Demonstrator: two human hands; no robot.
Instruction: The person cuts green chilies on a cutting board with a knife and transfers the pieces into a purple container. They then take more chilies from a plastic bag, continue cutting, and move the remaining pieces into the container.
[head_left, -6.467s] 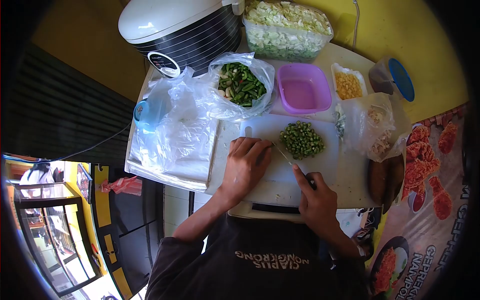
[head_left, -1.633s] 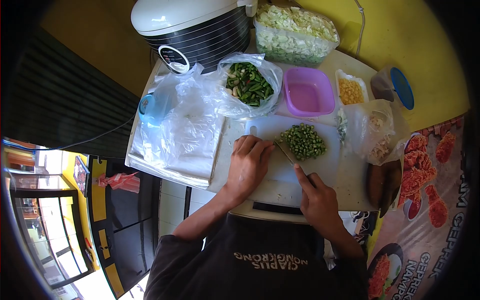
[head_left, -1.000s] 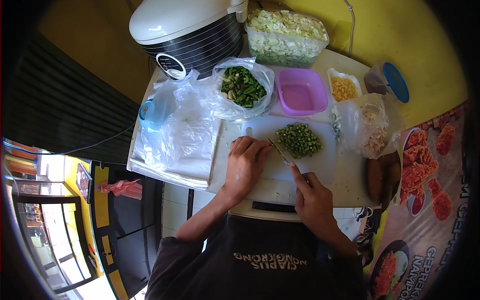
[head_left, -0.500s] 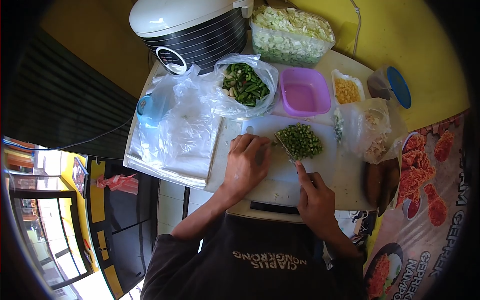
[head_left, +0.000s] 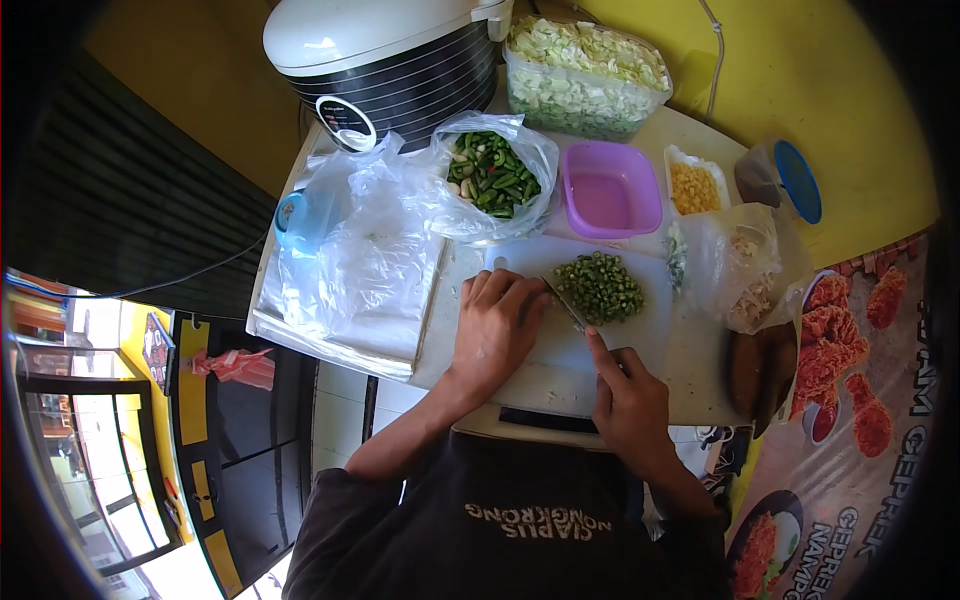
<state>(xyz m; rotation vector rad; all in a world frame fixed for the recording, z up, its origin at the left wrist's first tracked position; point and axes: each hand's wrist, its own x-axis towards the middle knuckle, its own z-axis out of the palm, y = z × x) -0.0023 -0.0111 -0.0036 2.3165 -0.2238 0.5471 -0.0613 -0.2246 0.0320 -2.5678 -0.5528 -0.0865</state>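
Currently logged: my right hand grips knife, blade slanting up-left toward my left hand, curled flat on cutting board, probably pinning beans; chopped pile lies just right of blade.

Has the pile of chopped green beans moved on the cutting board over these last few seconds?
No. The pile of chopped green beans sits on the same far right part of the cutting board, just below the purple container; only the camera shifts.
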